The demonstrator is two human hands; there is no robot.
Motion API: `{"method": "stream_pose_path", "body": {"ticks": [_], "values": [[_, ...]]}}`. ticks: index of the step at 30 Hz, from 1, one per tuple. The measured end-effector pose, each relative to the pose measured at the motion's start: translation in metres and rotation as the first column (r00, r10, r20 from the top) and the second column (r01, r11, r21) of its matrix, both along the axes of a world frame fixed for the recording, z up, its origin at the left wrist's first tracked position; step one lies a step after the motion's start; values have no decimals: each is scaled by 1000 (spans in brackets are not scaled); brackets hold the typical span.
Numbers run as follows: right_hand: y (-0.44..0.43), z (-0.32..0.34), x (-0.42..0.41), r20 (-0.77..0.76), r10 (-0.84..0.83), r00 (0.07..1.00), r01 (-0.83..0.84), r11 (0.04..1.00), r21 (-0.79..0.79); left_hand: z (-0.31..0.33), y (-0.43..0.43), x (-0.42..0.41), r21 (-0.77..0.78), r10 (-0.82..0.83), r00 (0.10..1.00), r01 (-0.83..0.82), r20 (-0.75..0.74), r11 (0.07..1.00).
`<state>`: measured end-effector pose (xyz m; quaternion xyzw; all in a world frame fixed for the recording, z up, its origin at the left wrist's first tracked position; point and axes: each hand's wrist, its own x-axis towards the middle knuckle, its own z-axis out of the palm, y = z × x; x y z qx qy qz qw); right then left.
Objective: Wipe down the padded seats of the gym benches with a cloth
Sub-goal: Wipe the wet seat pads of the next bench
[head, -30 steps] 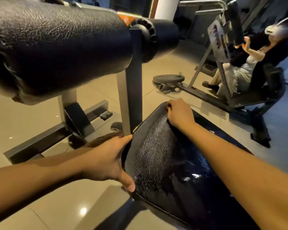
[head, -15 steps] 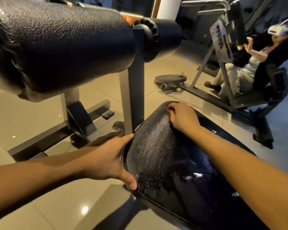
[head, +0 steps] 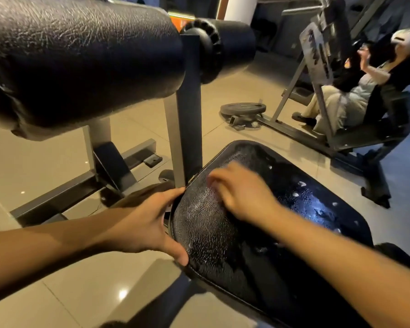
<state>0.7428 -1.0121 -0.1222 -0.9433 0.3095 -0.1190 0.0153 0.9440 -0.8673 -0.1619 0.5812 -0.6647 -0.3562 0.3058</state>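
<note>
Your left hand (head: 147, 223) grips the near left edge of the seat (head: 223, 247). Your right hand (head: 242, 197) sits blurred mid-seat; no cloth shows, so its grip can't be told. Droplets (head: 301, 184) toward the far right edge suggest wiping remains.

One head camera looks forward and down, close above the padded seat (head: 317, 197), floor (head: 45, 162) behind.

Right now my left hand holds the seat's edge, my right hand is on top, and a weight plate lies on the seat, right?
No: the head view shows the weight plate lying on the floor beyond the seat. The left hand does hold the seat's edge, and the right hand is on top.
</note>
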Motion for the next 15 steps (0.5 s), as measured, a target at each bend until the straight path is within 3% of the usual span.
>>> {"method": "stream_pose_path", "body": {"ticks": [3,5,8,10,12,13,15], "values": [[-108,0,-18,21,-433,901,433,899,-70,1,1,2,-8,-8,998,8,54,1000],[-114,-3,-14,51,-503,863,505,856,-110,2,0,3,16,-11,998,10,64,1000],[-40,-4,9,54,-315,948,318,947,-48,1,-4,2,21,-23,999,22,49,1000],[28,3,9,39,-38,999,36,998,45,1,-4,-1,5,-25,999,25,22,1000],[80,5,-2,-4,233,972,-232,967,103,0,-3,0,-8,-6,1000,6,18,1000],[87,4,-8,-18,298,954,-294,949,117,1,-3,0,-9,1,1000,-1,19,1000],[61,3,-12,-8,223,975,-222,973,67,0,-4,1,-18,-6,999,7,40,1000]]}}
